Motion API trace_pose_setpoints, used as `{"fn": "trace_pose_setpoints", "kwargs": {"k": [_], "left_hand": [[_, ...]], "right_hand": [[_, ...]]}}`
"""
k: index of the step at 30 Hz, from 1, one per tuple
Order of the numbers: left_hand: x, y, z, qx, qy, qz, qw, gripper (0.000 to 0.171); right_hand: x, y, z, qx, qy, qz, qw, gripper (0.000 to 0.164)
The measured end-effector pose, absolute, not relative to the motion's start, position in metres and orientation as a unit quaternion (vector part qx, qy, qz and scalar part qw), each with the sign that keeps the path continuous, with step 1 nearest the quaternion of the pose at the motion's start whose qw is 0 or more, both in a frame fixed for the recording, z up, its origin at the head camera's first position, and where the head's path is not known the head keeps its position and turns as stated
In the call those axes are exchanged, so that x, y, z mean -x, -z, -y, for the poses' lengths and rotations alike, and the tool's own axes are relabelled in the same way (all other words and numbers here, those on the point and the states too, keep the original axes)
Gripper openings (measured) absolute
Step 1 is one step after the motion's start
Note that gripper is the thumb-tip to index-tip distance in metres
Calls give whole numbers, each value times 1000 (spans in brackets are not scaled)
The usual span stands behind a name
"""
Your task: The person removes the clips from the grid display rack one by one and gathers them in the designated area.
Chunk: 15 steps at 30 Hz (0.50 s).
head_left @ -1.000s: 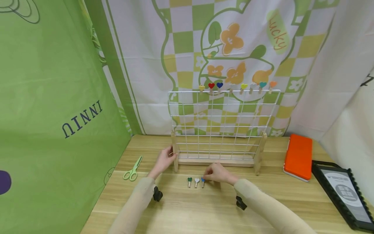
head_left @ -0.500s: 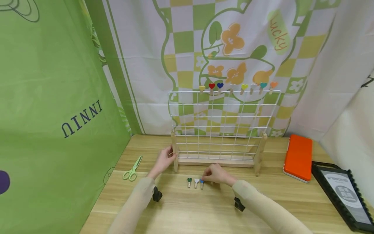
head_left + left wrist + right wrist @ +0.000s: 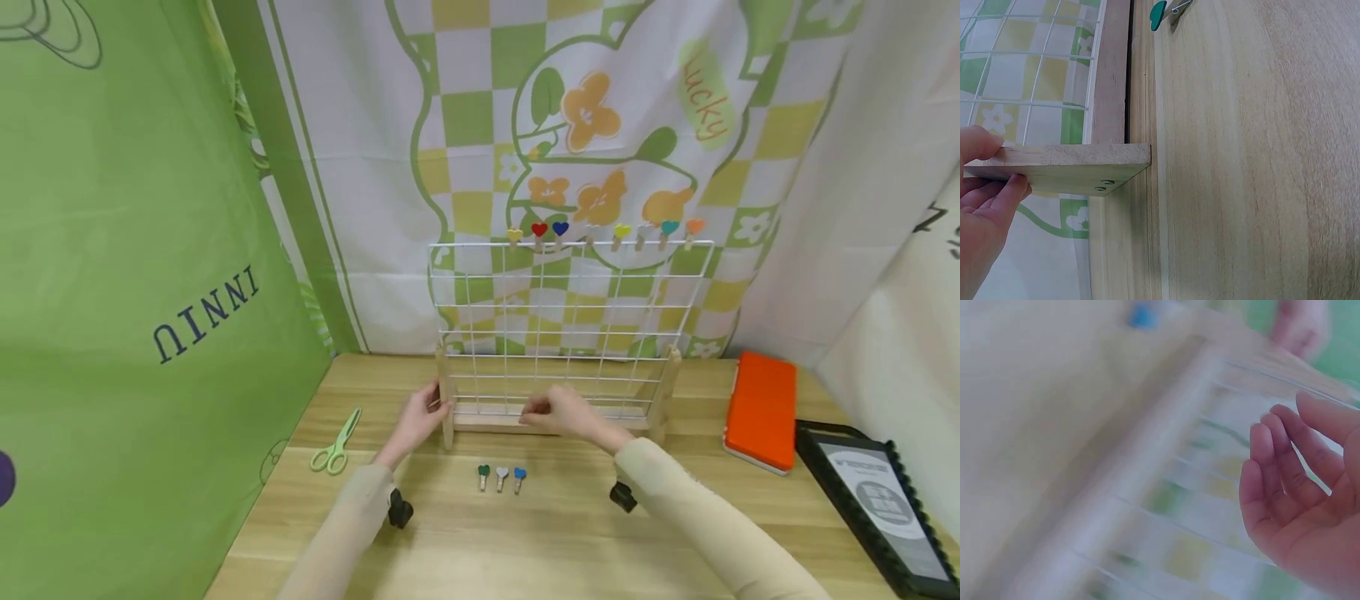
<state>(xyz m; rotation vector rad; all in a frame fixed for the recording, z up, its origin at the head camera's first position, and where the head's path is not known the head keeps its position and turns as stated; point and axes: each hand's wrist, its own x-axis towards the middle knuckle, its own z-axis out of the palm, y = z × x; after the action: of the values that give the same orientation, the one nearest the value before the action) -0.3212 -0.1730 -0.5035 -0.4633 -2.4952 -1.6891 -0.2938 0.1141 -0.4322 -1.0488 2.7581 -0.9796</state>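
A: Patterned cloth [image 3: 592, 117] hangs at the back; below it spreads the wood-grain surface [image 3: 525, 542]; on that stands the wire rack [image 3: 558, 333], upright between wooden ends.

B: And the arms?

A: Pale sleeves [image 3: 693, 504] reach in from both lower corners; the right forearm slants inward, its hand above the surface, before the rack's wooden base.

B: What does the left hand [image 3: 420, 417] hold?

A: It pinches the rack's left upright [image 3: 1085, 175], thumb on one face, fingers on the other; the left wrist view cuts that hand off at its edge.

B: The right hand [image 3: 566, 412]?

A: Holding nothing; fingers together and loosely bent, thumb standing apart; its own wrist view is badly blurred behind it, and I cannot tell whether it touches the rack.

B: The clips?

A: Eight line the top wire, the pale ones hard to make out; green [image 3: 483, 472], white [image 3: 502, 473] and blue [image 3: 519, 474] clips lie in a row on the surface.
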Motion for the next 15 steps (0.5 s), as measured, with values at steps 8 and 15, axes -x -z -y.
{"fn": "trace_pose_setpoints", "kwargs": {"k": [8,15], "left_hand": [[317,506,173,148,555,817,41,51],[318,503,173,157,545,822,46,51]], "right_hand": [[297,295,-116,369,299,-865,-162,10],[309,211,-115,403,265,-819,-309,8]]}}
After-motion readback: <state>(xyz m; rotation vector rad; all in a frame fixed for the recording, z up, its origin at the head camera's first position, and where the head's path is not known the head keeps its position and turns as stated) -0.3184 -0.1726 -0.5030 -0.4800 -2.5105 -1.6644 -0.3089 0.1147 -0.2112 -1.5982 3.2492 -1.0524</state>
